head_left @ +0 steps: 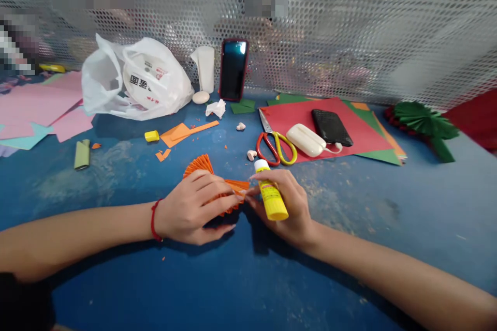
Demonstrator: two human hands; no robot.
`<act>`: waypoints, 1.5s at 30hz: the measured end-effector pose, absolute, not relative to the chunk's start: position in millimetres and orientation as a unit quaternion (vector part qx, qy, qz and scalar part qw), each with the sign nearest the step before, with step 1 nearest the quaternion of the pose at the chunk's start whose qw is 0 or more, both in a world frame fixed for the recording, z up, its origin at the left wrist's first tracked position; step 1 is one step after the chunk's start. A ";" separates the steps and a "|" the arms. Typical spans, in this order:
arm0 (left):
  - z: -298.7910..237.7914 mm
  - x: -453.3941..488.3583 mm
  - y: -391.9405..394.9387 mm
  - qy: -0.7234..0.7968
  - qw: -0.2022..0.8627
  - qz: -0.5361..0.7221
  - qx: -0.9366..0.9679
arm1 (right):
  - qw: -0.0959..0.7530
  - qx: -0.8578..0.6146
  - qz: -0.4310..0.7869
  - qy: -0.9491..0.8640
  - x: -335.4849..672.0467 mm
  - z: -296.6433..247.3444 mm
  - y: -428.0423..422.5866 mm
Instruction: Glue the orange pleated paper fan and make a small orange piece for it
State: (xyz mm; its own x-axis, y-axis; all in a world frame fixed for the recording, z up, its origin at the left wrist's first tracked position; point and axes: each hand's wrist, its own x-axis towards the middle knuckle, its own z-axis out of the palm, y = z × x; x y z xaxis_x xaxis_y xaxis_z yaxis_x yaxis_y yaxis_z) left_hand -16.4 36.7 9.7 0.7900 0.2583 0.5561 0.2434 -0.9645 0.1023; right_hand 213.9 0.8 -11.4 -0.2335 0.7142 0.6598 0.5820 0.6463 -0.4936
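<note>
An orange pleated paper fan (199,164) lies on the blue table, largely covered by my left hand (198,207). The fingers of that hand press it down and pinch it near its right-hand strip, where a whitish smear shows. In my right hand (289,201) is a yellow glue stick (274,200), tilted with its white end up and away from me. The thumb and a fingertip of this hand also reach the edge of the orange paper. A small yellow cap (151,136) rests beyond my left hand, beside orange paper scraps (176,135).
Behind stand a white plastic bag (155,80) and a phone (233,70) against a perforated metal panel. Scissors (277,149), a white case (306,139) and a black item (332,127) lie around red paper (272,114). Right is a green folded-paper piece (423,124); pink sheets (42,101) lie left.
</note>
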 end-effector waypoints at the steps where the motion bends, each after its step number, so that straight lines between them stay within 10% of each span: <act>1: 7.9 -16.9 38.9 0.114 -0.011 0.292 0.949 | 0.453 -0.414 0.083 -0.785 214.7 -11.1 0.9; 28: 1.9 -44.3 41.0 0.044 0.017 0.208 0.977 | 0.328 -0.438 0.122 -0.828 219.9 -19.2 11.9; 45: 1.7 -43.4 42.2 0.056 0.017 0.236 0.970 | 0.460 -0.405 0.148 -0.776 224.0 -21.3 6.6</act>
State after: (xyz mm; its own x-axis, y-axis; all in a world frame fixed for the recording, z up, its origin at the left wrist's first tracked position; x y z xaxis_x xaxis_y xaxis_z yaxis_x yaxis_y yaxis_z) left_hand -43.4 42.2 1.7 0.8821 0.1172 0.4562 0.1015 -0.9931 0.0589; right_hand 224.0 6.6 -21.3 -0.2486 0.7645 0.5948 0.4923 0.6285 -0.6022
